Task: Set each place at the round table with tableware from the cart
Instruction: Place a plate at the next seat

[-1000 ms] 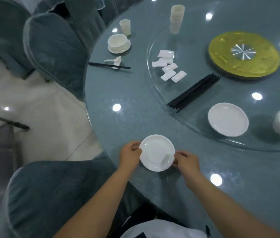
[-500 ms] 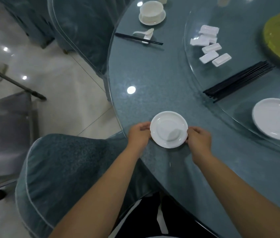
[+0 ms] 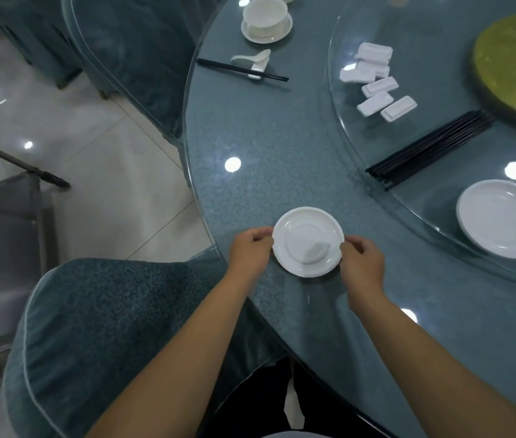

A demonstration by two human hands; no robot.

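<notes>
Left hand & right hand both pinch rim of white plate, flat on surface nr edge.

Yellow-green round centrepiece disc: cut off by right edge.
Grey metal cart: cropped at left edge.
Fingertips of both hands: hidden under saucer rim.

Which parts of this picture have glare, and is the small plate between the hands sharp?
Head view: round ceiling-light glare spots dot the glass table top; the small plate, which the left hand and the right hand hold, is sharp; wide-angle distortion bends the table edge.
</notes>
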